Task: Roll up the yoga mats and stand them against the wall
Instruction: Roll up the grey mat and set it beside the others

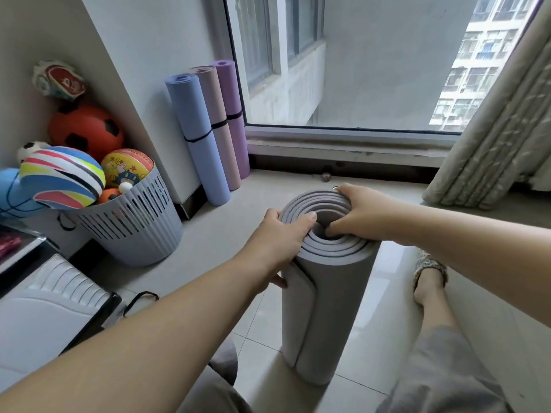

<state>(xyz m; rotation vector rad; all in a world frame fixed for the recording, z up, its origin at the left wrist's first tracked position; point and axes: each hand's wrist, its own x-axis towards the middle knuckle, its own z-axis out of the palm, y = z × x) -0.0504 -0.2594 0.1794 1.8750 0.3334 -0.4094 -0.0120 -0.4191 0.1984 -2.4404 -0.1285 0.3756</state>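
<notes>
a grey yoga mat (pixel 325 308) is rolled up and stands on its end on the tiled floor (pixel 262 329); it is in the middle, near the window (pixel 372 55) and well apart from the wall (pixel 155 55); the left hand (pixel 277 242) grips the top of the roll on its left side, with the thumb laid over the rim and the fingers curled round the outside; the right hand (pixel 357 213) holds the top from the other side, with its fingers curled over the rolled layers and their tips at the hole in the middle.

three more rolled mats stand side by side and lean on the wall by the window corner: a blue mat (pixel 198 138), a pink mat (pixel 219 126) and a purple mat (pixel 234 114); each has a black band round it; to the left is a grey basket (pixel 140 231) full of balls; a curtain (pixel 501 129) hangs on the right; a foot in a slipper (pixel 429 275) rests on the floor just right of the grey roll.
</notes>
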